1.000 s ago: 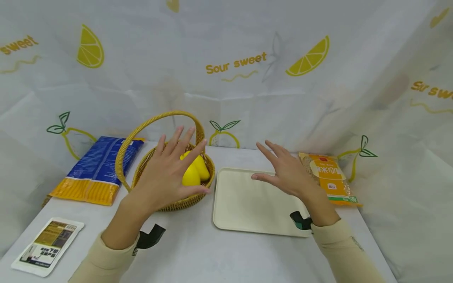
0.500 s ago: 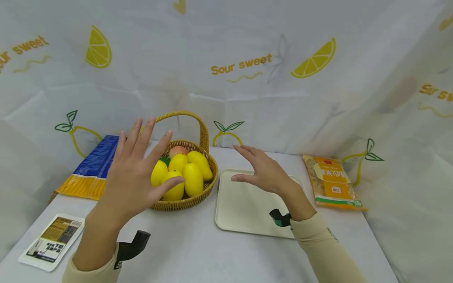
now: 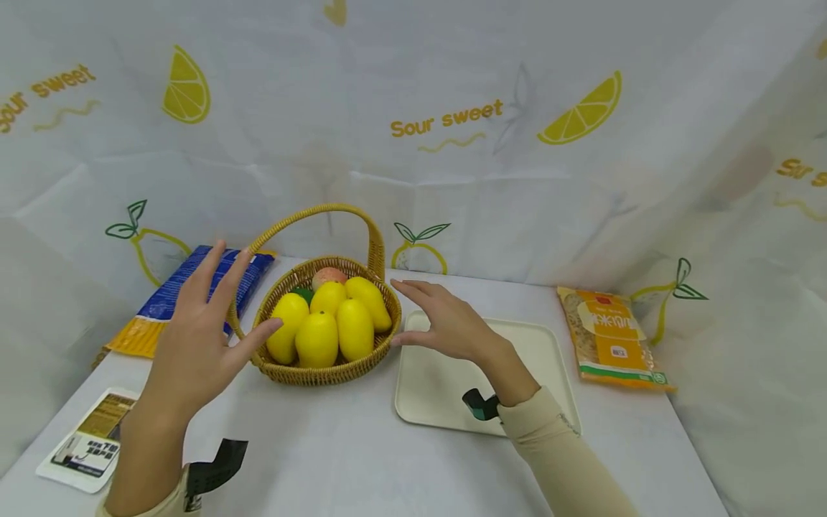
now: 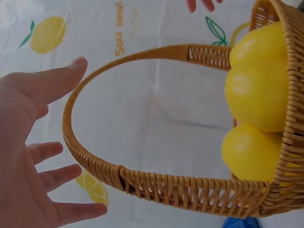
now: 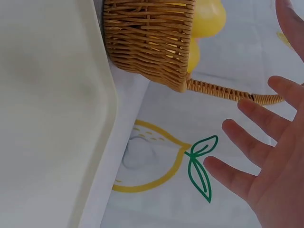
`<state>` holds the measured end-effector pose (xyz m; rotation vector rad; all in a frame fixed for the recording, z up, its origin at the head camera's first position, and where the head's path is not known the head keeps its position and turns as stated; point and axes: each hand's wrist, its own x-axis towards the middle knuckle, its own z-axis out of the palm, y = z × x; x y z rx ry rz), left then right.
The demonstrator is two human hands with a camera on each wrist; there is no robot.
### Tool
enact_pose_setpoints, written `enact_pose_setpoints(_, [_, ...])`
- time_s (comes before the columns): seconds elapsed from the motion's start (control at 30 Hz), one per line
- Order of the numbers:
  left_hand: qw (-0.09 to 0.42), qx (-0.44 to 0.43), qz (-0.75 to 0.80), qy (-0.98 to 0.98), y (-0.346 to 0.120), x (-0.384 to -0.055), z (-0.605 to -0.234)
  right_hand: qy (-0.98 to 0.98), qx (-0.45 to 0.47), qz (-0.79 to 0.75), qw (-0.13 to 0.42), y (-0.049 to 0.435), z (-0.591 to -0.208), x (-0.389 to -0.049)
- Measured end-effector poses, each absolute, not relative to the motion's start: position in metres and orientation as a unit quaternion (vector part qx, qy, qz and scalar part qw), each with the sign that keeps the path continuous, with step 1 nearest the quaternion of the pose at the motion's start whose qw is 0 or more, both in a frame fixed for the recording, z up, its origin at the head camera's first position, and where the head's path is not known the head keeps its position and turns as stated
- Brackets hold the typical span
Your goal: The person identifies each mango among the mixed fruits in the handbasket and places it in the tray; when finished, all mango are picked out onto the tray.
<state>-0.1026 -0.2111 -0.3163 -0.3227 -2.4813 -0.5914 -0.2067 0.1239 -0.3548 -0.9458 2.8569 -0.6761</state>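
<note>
A wicker basket (image 3: 304,375) with a tall arched handle (image 3: 331,208) stands left of the middle. Several yellow mangoes (image 3: 316,342) fill its front, with a pinkish peach-like fruit (image 3: 328,276) behind and a bit of something green (image 3: 302,294) mostly hidden. On the basket's left side my left hand (image 3: 197,341) hovers with spread fingers, holding nothing. From the left wrist, its thumb and fingers appear around the outer curve of the handle (image 4: 97,166). My right hand (image 3: 446,323), also bare and spread, hangs over the tray's left part, its fingertips near the basket's right rim.
A cream tray (image 3: 530,352) lies right of the basket. Behind the left hand is a blue and orange bag (image 3: 168,294); a white packet (image 3: 87,449) lies nearer. An orange bag of grain (image 3: 610,337) sits far right. A lemon-print curtain (image 3: 291,108) hangs at the back.
Both hands have shifted left. The left hand has moved from in front of the basket to its left side, uncovering the fruit; the right has crossed the tray toward the basket.
</note>
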Motion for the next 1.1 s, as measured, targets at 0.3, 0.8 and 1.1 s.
enact_pose_setpoints(0.3, [0.254,-0.128,-0.322,-0.903,-0.228,-0.105,-0.342,0.915,-0.318,-0.239,0.057,0.107,-0.356,-0.214])
enact_pose_setpoints(0.8, [0.27,-0.151,-0.376,-0.873,-0.241,-0.11,-0.362,0.893,-0.353,-0.274,0.063,0.086,-0.351,-0.222])
enact_pose_setpoints(1.1, [0.263,-0.15,-0.379,-0.875,-0.241,-0.11,-0.363,0.881,-0.357,-0.3,0.08,0.08,-0.354,-0.231])
